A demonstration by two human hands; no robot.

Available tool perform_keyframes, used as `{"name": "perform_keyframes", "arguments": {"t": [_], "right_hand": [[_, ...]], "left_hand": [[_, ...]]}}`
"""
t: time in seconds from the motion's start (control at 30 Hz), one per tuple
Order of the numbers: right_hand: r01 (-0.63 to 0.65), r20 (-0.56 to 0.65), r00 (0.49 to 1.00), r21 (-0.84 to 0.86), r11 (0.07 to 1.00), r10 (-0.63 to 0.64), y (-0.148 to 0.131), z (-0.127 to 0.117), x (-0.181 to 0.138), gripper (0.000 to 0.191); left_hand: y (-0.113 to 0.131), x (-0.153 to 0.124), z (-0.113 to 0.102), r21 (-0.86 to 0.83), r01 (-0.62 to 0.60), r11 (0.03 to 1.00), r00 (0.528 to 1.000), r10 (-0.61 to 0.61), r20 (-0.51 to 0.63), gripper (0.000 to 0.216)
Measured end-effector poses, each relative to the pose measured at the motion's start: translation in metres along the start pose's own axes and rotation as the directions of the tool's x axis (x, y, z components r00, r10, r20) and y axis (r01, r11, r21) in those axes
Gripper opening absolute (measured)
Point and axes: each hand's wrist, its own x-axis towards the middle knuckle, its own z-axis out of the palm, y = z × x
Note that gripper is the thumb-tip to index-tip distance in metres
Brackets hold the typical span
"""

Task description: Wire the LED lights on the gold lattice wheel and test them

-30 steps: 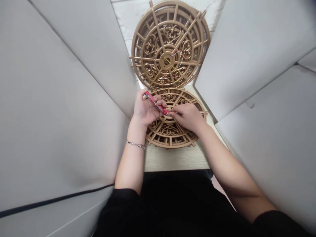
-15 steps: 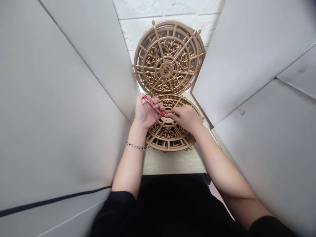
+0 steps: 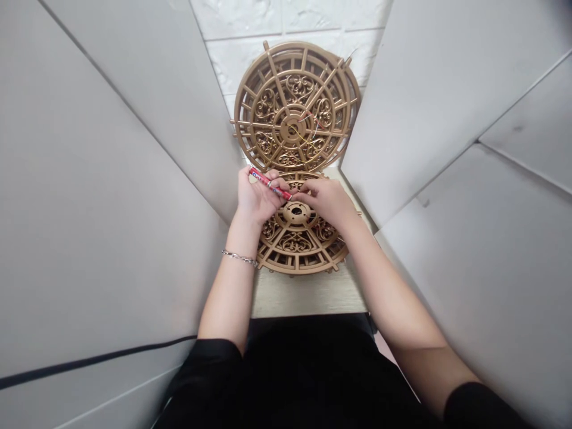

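A slim red printed cylinder (image 3: 270, 184) with a pale band near its middle, like two batteries end to end, slants across the palm of my left hand (image 3: 255, 196). That hand is closed on it, thumb at the upper end and fingers curled behind. My right hand (image 3: 328, 201) has its fingertips pinched together at the cylinder's lower end; what they hold is too small to make out. Both hands are above a round gold openwork frame (image 3: 296, 241) with scrollwork and a hub with a central hole. My forearms and hands cover its sides.
Behind it, another round gold frame (image 3: 292, 89) leans upright against a white brick-patterned wall (image 3: 243, 18), thin wires hanging at its centre. Pale grey panels (image 3: 134, 179) close in on the left and right. The frames rest on a pale wooden surface (image 3: 308, 298).
The view has shifted slightly, so the scene sits further left. My right hand has risen a little with the cylinder's lower end, and more of the lower frame's hub shows.
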Motion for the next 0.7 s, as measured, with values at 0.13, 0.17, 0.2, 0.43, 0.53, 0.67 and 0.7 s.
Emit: {"name": "perform_keyframes", "arguments": {"t": [0.13, 0.17, 0.2, 0.43, 0.53, 0.67, 0.7], "right_hand": [[-0.034, -0.003, 0.999, 0.023, 0.999, 0.034, 0.000, -0.004, 0.002, 0.027], [-0.030, 0.009, 1.000, 0.031, 0.999, 0.030, -0.001, -0.005, 0.003, 0.028], [-0.026, 0.024, 0.999, 0.054, 0.998, 0.025, -0.002, -0.006, 0.004, 0.028], [-0.302, 0.236, 0.953, 0.669, 0.680, 0.191, 0.005, -0.022, -0.004, 0.069], [-0.377, 0.311, 0.926, 0.794, 0.477, 0.213, 0.014, -0.039, -0.012, 0.086], [-0.408, 0.331, 0.913, 0.760, 0.506, 0.238, 0.016, -0.051, -0.018, 0.088], [-0.419, 0.338, 0.908, 0.725, 0.547, 0.248, 0.015, -0.050, -0.018, 0.086]], "left_hand": [[0.007, 0.003, 0.010, 0.050, 0.043, 0.998, 0.999, -0.043, 0.002, 0.048], [0.009, 0.004, 0.010, 0.053, 0.045, 0.998, 0.999, -0.045, 0.000, 0.048], [0.011, 0.004, 0.010, 0.049, 0.041, 0.998, 0.999, -0.041, -0.007, 0.047], [0.013, 0.003, -0.010, -0.117, -0.066, 0.991, 0.997, 0.061, -0.047, 0.044], [0.011, -0.001, -0.012, -0.142, -0.077, 0.987, 0.994, 0.066, -0.084, 0.043], [0.011, -0.006, -0.010, -0.149, -0.081, 0.986, 0.993, 0.068, -0.094, 0.044], [0.011, -0.006, -0.011, -0.148, -0.084, 0.985, 0.993, 0.070, -0.097, 0.044]]}}
